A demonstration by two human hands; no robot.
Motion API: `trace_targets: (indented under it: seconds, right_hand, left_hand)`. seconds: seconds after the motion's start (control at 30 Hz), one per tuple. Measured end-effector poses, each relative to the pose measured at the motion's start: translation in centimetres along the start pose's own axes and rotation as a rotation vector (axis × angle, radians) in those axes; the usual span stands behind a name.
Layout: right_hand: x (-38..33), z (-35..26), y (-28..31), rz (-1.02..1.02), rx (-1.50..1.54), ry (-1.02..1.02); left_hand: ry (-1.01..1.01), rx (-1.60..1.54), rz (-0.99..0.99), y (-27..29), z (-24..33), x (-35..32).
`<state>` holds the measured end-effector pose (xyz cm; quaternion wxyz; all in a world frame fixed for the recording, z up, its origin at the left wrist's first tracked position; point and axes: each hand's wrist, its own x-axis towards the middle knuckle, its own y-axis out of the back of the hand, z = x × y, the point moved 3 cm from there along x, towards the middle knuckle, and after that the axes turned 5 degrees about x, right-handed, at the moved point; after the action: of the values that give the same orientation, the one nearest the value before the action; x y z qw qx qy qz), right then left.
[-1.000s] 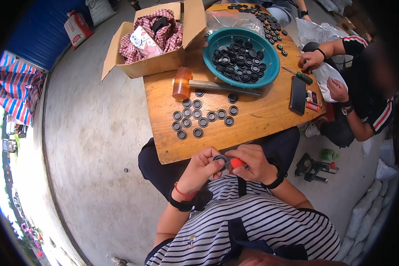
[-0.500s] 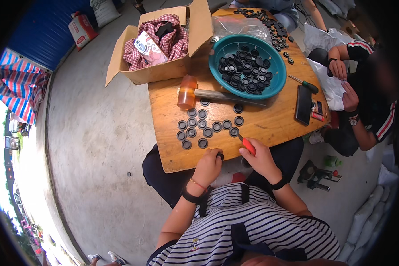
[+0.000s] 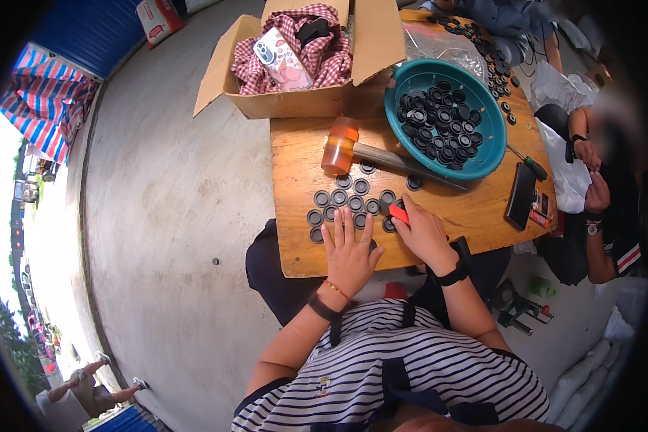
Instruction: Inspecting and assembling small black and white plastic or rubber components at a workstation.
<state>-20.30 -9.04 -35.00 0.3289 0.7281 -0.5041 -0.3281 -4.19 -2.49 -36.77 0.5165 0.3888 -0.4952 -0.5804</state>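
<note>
My left hand [image 3: 351,258] lies palm down over the near part of the wooden table [image 3: 295,151], fingers spread among black round discs [image 3: 358,203]. One dark disc [image 3: 372,245] shows between its thumb and index finger. My right hand [image 3: 428,241] is closed round a red-handled tool [image 3: 399,214], whose short dark tip points up and left among the discs; its exact kind cannot be made out. Just beyond the discs rests a mallet with an amber head [image 3: 340,146] and a wooden handle [image 3: 403,163].
A teal basin [image 3: 498,140] full of black discs stands beyond the mallet handle. Left of it, an open cardboard box [image 3: 288,104] holds checked cloth and a phone [image 3: 282,59]. A screwdriver [image 3: 531,165] and black phone [image 3: 520,198] lie at the right edge, near a co-worker's hands [image 3: 594,191].
My left hand has moved forward onto the discs and opened, its fingers now spread. My right hand with the red-handled tool has shifted slightly forward. The view has swung, moving the table rightward.
</note>
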Motion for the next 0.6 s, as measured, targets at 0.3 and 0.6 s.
trace_targets:
  seconds: [0.3, 0.6]
  right_hand:
    - [2.0, 3.5, -0.2, 0.189, 0.089, 0.011]
    - [3.2, 0.6, 2.9, 0.144, 0.136, 0.136]
  left_hand:
    - [0.103, -0.224, 0.252, -0.2, -2.7, -0.6]
    - [0.173, -0.186, 0.449, -2.3, -4.1, -1.6]
